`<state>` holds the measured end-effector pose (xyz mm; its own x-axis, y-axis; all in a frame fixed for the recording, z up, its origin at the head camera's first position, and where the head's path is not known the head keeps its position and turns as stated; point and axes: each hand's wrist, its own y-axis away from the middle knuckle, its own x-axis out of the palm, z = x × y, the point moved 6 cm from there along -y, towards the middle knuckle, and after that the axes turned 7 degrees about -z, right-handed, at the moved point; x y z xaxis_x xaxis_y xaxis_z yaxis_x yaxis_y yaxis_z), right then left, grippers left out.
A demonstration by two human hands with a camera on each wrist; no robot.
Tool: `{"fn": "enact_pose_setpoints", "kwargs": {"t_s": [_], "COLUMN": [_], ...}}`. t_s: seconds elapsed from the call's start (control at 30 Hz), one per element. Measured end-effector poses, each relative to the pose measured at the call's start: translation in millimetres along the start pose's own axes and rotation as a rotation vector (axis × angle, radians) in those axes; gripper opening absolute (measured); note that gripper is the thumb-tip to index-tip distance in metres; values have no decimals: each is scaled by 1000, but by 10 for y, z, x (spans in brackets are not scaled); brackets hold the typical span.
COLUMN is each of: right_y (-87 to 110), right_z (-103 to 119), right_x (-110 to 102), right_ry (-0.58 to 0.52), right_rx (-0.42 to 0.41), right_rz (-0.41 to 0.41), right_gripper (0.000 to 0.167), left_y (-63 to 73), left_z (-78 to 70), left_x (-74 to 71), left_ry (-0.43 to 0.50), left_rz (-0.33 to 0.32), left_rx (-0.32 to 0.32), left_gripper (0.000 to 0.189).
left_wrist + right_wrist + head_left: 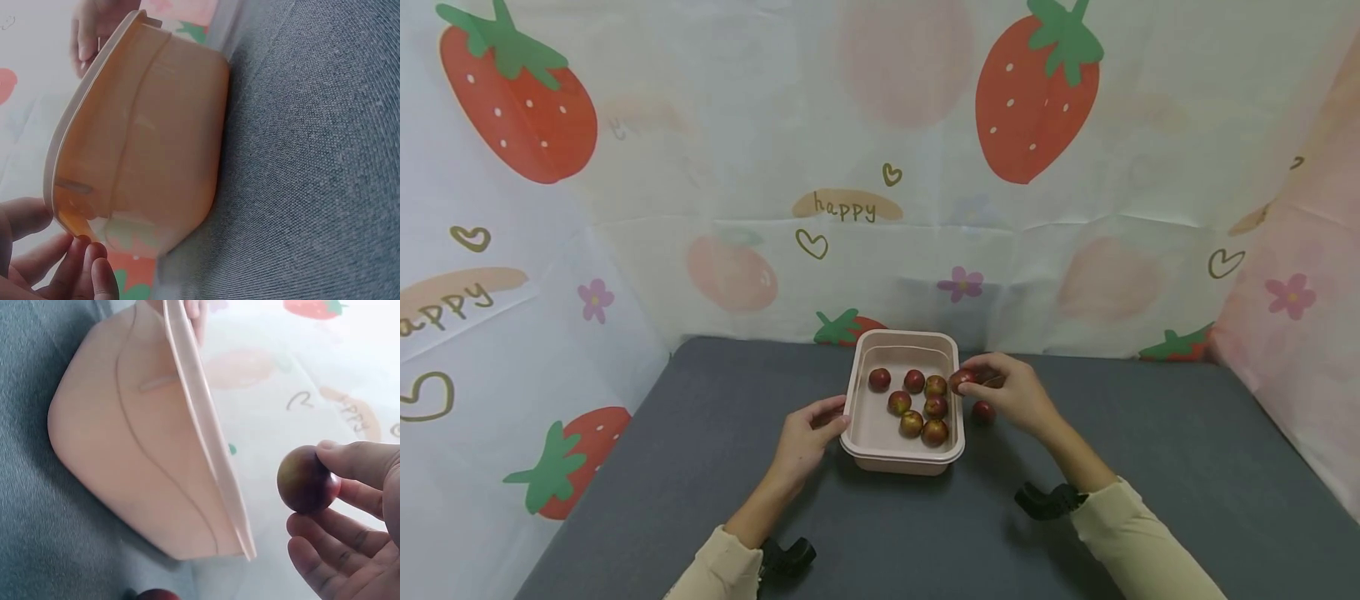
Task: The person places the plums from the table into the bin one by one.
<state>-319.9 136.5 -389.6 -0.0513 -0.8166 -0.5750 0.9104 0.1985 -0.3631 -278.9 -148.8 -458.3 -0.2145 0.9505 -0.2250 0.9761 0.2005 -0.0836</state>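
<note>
A pale pink plastic tub (868,433) stands on the table with several red and yellowish plums (899,403) lying in it. My left hand (805,437) grips the tub's left rim; in the left wrist view its thumb and fingers (69,269) pinch the edge from both sides. Between thumb and fingertips, my right hand (1017,395) holds a plum (307,480) beside the tub's right rim, at about rim height. Another plum (982,412) sits on the table just right of the tub, below that hand. In the right wrist view only its top shows.
A dark grey cloth covers the table (715,467). Behind and to both sides hangs a white curtain (737,150) printed with strawberries, hearts and flowers, close to the table's back edge. Black straps with camera mounts (1047,502) sit on both wrists.
</note>
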Motion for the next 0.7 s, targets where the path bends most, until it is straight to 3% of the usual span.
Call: {"fn": "enact_pose_setpoints", "kwargs": {"t_s": [0.7], "right_y": [90], "right_z": [266], "right_x": [251], "right_ry": [-67], "right_rx": [-116], "right_rz": [78], "right_gripper": [31], "left_y": [13], "left_z": [-22], "left_x": [-4], "left_ry": [4], "left_rz": [2], "left_rx": [4], "left_gripper": [36]}}
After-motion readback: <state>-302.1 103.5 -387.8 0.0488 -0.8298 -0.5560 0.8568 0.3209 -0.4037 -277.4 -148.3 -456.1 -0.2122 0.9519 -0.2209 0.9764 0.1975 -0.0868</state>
